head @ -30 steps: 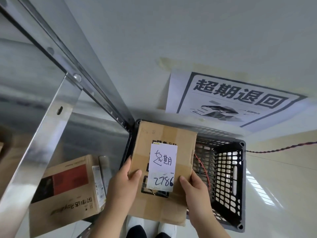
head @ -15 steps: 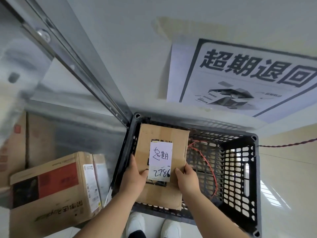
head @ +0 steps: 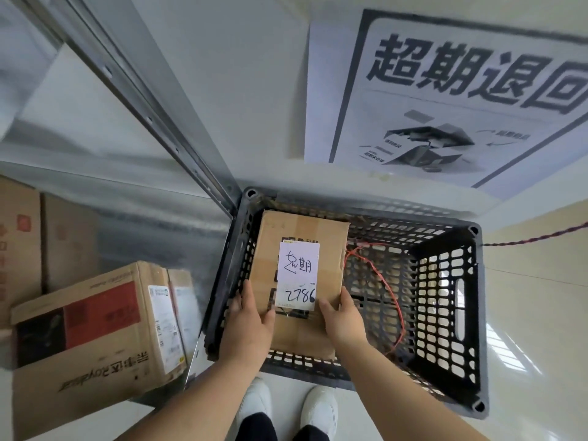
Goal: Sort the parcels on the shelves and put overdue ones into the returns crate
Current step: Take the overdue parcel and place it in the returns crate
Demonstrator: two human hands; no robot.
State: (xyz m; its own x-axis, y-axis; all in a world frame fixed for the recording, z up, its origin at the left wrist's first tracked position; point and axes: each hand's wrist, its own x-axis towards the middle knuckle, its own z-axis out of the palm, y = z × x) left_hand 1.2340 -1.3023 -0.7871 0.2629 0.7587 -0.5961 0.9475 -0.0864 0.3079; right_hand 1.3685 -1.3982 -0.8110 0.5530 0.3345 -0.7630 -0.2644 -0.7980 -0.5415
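A brown cardboard parcel [head: 327, 246] with a white handwritten label numbered 2786 sits low inside the black plastic crate [head: 445, 313], against its left wall. My left hand [head: 249, 323] grips the parcel's left edge with the thumb on top. My right hand [head: 345, 318] grips its right edge the same way. Both forearms reach down over the crate's near rim.
A metal shelf post [head: 165, 122] runs diagonally to the crate's back left corner. On the low shelf at left stand a red-printed carton [head: 95, 332] and taller cartons [head: 25, 243]. A printed returns sign [head: 445, 97] hangs on the wall. Red wire [head: 386, 291] lies in the crate.
Both hands have lowered the parcel from above the crate's rim down into the crate, and my view has come closer to it.
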